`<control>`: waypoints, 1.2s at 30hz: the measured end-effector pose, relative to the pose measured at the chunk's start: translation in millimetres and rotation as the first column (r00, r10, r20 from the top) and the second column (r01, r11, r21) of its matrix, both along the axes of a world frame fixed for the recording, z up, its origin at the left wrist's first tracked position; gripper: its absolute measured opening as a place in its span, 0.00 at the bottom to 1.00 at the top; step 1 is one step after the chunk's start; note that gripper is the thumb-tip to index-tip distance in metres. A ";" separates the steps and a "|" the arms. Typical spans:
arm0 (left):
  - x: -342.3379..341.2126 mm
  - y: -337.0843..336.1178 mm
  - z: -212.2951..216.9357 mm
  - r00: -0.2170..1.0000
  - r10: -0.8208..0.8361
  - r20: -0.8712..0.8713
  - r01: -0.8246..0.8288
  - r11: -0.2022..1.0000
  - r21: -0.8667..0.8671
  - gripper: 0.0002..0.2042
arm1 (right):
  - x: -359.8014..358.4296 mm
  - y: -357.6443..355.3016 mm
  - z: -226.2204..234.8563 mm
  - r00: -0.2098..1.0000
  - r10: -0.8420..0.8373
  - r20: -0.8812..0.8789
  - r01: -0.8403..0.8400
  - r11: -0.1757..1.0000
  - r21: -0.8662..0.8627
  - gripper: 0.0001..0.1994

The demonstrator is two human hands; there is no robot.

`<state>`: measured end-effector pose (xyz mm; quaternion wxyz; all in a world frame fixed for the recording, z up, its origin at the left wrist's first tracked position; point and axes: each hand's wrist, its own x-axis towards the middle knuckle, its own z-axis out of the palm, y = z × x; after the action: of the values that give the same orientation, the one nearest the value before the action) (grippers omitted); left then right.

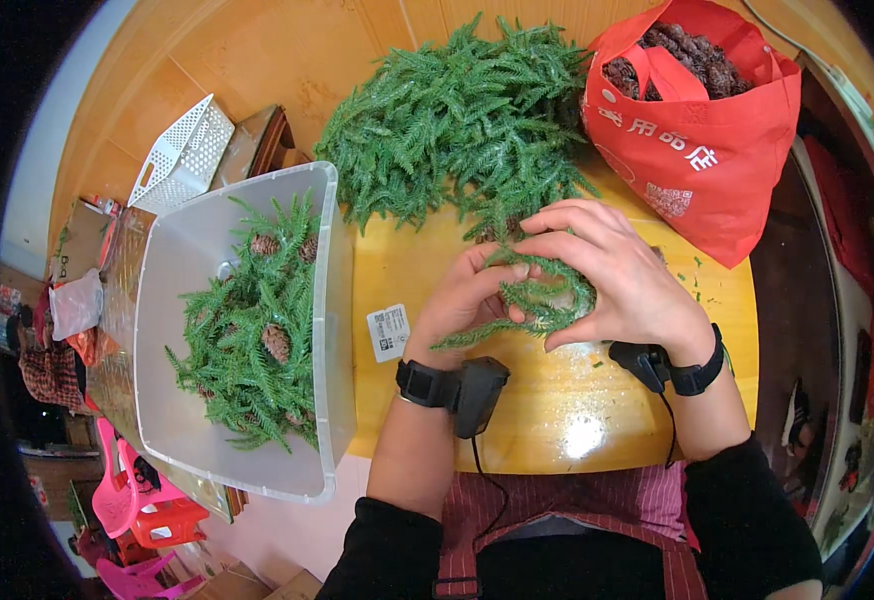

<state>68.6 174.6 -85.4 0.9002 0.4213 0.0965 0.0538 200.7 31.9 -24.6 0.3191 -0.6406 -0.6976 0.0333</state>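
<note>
Both my hands are curled around an artificial pine sprig, above the yellow table. My left hand is closed on its left side, thumb on the needles. My right hand wraps it from the right, fingers bent over the top. Some of the sprig is hidden by my fingers. Something brown, perhaps a pinecone, shows just beyond the fingertips, mostly covered. Behind my hands lies a big heap of green pine sprigs.
To the left, a clear plastic bin contains sprigs with pinecones. A red bag of pinecones stands far right. A white label card lies by my left wrist. Beyond the bin is a white perforated basket.
</note>
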 end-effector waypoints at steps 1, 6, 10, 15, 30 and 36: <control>-0.2 -0.2 1.6 1.000 -0.001 0.001 0.001 1.000 0.000 0.14 | 0.1 -0.3 1.0 1.000 0.012 0.002 -0.012 1.000 0.003 0.35; -0.5 1.4 0.0 0.997 -0.069 0.034 0.071 0.997 -0.034 0.13 | 1.1 -0.2 0.0 1.000 0.027 -0.006 -0.027 1.000 0.002 0.33; 0.0 -2.4 6.8 0.998 -0.057 0.006 0.057 0.998 -0.037 0.13 | 2.6 0.0 -1.1 0.999 0.040 -0.025 -0.040 0.999 -0.003 0.30; 0.4 -2.5 3.9 0.998 -0.032 -0.059 0.036 0.997 0.068 0.13 | 3.2 0.7 -1.3 0.998 0.061 -0.036 -0.060 0.998 0.005 0.28; 1.3 -1.3 -5.2 0.997 0.003 0.072 0.000 0.999 -0.038 0.14 | 7.1 -1.7 0.5 0.986 0.057 -0.154 -0.052 0.998 0.036 0.29; 3.8 -1.0 -9.5 0.988 -0.008 0.154 0.019 0.997 -0.072 0.13 | 9.9 1.7 -6.7 0.972 -0.008 -0.235 0.038 0.992 0.124 0.12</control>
<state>72.5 173.6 -94.9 0.9201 0.3833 0.0262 0.0765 210.6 33.6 -31.3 0.4398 -0.6185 -0.6485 0.0599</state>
